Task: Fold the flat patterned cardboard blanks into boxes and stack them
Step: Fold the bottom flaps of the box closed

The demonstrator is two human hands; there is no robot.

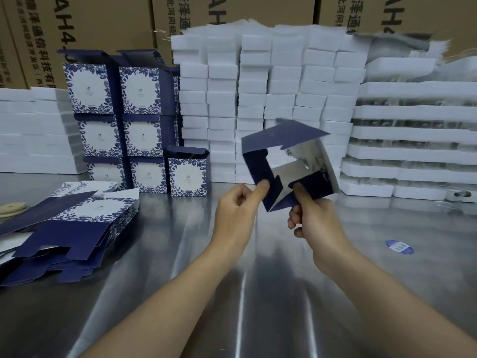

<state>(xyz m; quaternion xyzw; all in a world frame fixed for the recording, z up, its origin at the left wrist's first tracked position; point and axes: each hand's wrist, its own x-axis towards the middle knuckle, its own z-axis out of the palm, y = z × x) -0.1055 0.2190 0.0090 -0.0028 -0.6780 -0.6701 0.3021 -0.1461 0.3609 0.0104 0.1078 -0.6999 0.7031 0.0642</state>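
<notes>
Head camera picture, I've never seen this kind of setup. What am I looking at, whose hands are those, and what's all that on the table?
There is no machine here. One camera worn on a person's head looks forward and down, so the arms reaching in are that person's own. The left hand and right hand both grip a half-folded box, dark blue outside and silvery inside, held above the metal table. At left lies a pile of flat blanks. Behind it stand finished boxes, stacked. White foam blocks and brown cartons fill the background.
</notes>
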